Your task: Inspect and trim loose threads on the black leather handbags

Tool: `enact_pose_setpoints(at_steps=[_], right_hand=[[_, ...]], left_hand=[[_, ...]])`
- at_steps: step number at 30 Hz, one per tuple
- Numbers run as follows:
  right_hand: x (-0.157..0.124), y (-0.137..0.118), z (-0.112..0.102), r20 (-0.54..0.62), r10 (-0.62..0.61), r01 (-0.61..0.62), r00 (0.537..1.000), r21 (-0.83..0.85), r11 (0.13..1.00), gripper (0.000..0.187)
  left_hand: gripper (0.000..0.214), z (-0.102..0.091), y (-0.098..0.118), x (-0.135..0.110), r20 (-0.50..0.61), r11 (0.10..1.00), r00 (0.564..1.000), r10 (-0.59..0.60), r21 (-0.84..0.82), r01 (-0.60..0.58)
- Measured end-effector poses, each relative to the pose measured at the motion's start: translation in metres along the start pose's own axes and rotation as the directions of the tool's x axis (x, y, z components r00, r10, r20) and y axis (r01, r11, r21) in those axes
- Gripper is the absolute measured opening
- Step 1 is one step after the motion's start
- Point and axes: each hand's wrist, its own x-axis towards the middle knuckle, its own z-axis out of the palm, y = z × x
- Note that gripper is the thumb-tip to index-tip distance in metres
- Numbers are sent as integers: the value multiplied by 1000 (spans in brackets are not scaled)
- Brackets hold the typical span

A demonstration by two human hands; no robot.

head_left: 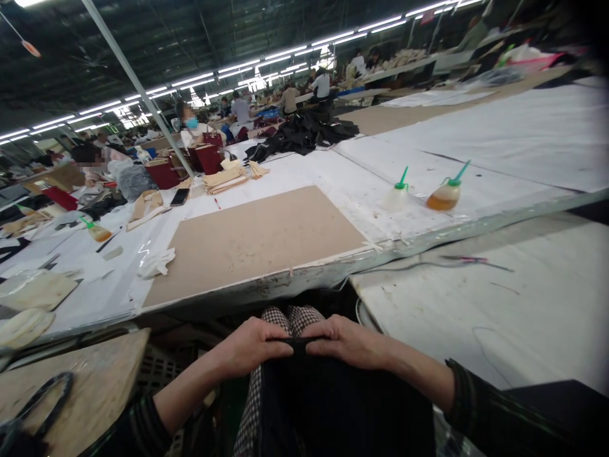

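Note:
Black fabric (342,406) hangs over my lap, its upper edge drawn up between my two hands. My left hand (250,348) pinches that edge between thumb and fingers. Close beside it, my right hand (349,343) pinches the same edge, leaving a short stretch of dark cloth between the thumbs. Checked cloth (307,317) shows behind and below the hands. Both hands are just in front of the worktable's near edge. The fingertips under the fabric are partly hidden.
A brown board (266,235) lies on the white worktable. Squeeze bottles (443,195) with green nozzles stand at the right. A black fabric heap (304,133), a phone (179,197) and tan pieces (226,178) lie farther back. A wooden board (104,374) is at lower left. Several people work beyond.

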Motion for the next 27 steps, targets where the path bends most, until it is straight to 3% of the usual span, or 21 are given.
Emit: enact_pose_setpoints(at_steps=[6,10,14,19,27], right_hand=[[-2,-5,10,-116,-77,42,990,-273,961,23],[5,-8,22,-184,-87,0,979,-430,903,24],[11,-9,29,-221,-89,-23,971,-459,888,23],[12,-11,29,-208,-92,-19,974,-477,879,25],[2,-16,24,-99,-68,10,993,-495,869,35]], left_hand=[[24,6,4,6,-38,989,995,94,122,-88],[22,11,5,6,-77,972,991,112,217,-93],[19,7,10,3,-61,924,990,124,370,-93],[24,2,12,-3,-9,921,990,139,369,-126],[21,7,8,-8,-46,916,991,125,389,-98]])
